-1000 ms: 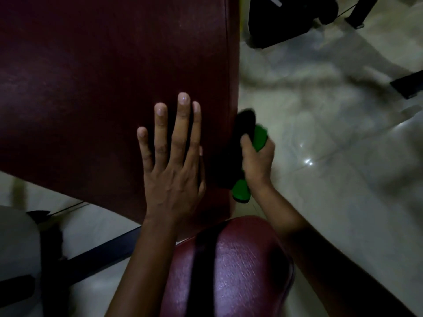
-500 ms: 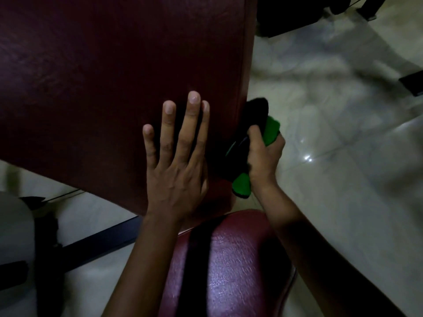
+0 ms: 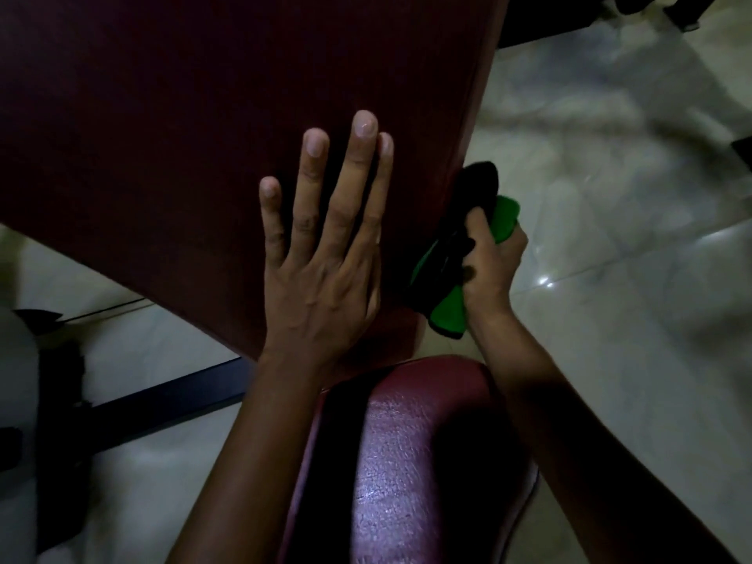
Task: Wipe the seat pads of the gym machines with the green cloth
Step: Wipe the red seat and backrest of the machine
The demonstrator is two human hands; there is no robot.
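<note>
A large dark red pad [image 3: 183, 136] fills the upper left of the head view. My left hand [image 3: 321, 258] lies flat on it near its lower right corner, fingers straight and spread. My right hand [image 3: 490, 262] grips the bunched green cloth [image 3: 449, 313] and holds it against the pad's right side edge. Part of the cloth looks black in shadow. A smaller, shinier red seat pad [image 3: 407, 462] sits below, between my forearms.
Pale glossy floor tiles [image 3: 610, 278] spread to the right. A black frame bar [image 3: 162, 405] runs across the floor at lower left, beside a dark machine part [image 3: 57, 400]. Dark equipment feet [image 3: 683, 10] stand at the top right.
My right hand with the cloth has shifted slightly down along the pad's right edge. My left hand has stayed flat on the pad. The view has drifted a little.
</note>
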